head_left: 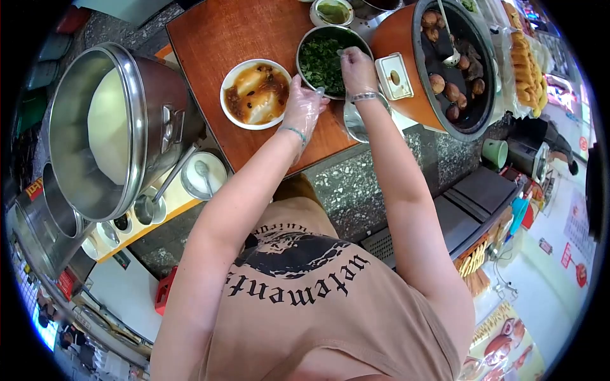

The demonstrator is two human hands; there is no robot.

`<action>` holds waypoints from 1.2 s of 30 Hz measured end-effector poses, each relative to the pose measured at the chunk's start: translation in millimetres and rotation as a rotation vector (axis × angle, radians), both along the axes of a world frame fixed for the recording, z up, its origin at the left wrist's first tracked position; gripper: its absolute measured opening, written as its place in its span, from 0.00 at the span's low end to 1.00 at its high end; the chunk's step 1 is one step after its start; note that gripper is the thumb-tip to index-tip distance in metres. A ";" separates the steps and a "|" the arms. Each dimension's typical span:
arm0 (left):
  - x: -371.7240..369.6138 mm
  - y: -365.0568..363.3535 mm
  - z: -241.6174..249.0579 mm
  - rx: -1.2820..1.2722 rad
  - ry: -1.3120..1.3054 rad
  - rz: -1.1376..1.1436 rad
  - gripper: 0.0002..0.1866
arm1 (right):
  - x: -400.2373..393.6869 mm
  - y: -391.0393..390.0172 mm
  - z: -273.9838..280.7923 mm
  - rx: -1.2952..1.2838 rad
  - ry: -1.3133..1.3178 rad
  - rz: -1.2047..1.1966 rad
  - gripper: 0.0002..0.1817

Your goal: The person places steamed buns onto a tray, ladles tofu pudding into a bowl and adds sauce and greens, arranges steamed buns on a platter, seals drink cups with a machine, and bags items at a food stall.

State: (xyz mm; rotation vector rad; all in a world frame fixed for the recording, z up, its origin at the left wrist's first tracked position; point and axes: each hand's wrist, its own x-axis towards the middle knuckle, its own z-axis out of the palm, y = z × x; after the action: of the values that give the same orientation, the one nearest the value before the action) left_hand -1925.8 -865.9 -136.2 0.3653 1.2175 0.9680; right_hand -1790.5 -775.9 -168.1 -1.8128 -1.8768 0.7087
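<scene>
My right hand (359,68), in a clear plastic glove, is at the right side of a metal bowl of chopped green herbs (321,58). Its fingers are pinched together over the herbs, and whatever lies between them is hidden. Gloved as well, my left hand (305,109) has its fingers apart, between the herb bowl and a white bowl (223,95). The thumb is near the white bowl's right rim. Pale, soft pieces of food (257,106) sit in brown sauce in that bowl.
A large steel pot (130,127) stands at left, beside small containers on a ledge. To the right, an orange-brown pot (400,47) holds eggs in dark liquid, with a ladle (452,58). A small dish (332,13) stands behind the herbs on the wooden table (210,38).
</scene>
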 end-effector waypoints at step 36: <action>6.7 7.0 -32.7 0.112 0.293 0.099 0.39 | 0.4 21.3 -8.4 -0.791 0.748 -0.310 0.08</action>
State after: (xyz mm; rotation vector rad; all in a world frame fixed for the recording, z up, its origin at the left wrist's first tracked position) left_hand -1919.1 -859.0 -168.9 0.5545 1.4603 1.0976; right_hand -1790.2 -754.6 -176.5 -1.7810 -0.8399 1.8574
